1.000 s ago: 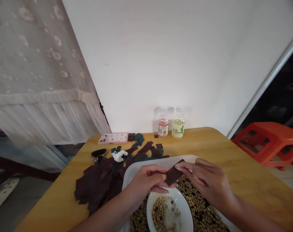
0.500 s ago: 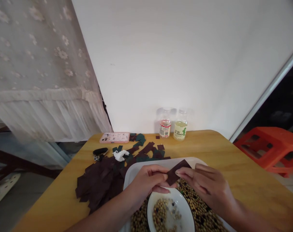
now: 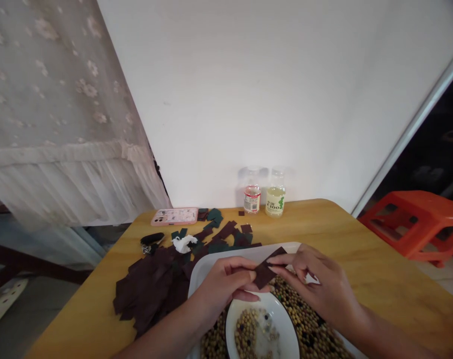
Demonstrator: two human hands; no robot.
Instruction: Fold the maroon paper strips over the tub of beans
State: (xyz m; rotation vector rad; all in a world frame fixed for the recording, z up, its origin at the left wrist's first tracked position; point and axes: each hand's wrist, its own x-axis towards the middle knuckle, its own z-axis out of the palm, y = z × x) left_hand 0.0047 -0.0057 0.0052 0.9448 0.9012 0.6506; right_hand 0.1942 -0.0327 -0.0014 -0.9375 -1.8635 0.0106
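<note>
Over the tray, a flat dark brown rectangular piece (image 3: 264, 273), of fabric or leather-like material, is held at a slant. My left hand (image 3: 228, 280) pinches its lower left end between thumb and fingers. At the upper right part, the thumb and forefinger of my right hand (image 3: 316, 274) close on it; whether a small thing is between those fingertips is too small to tell. Just below sits a white bowl (image 3: 232, 304) holding small round beige beads and a few dark ones. The bowl rests in a white tray (image 3: 201, 269) filled with similar beads.
A heap of dark brown pieces (image 3: 151, 284) lies left of the tray, with dark green pieces (image 3: 215, 217) behind. Around it are a crumpled white tissue (image 3: 184, 243), a black item with keys (image 3: 152, 239), and a phone (image 3: 174, 216). Two bottles (image 3: 275, 199) stand by the wall; an orange stool (image 3: 421, 219) is at right.
My right thumb and forefinger have shifted slightly left along the brown piece, and the right hand is raised a little. The left hand keeps its hold. The whole view has shifted slightly.
</note>
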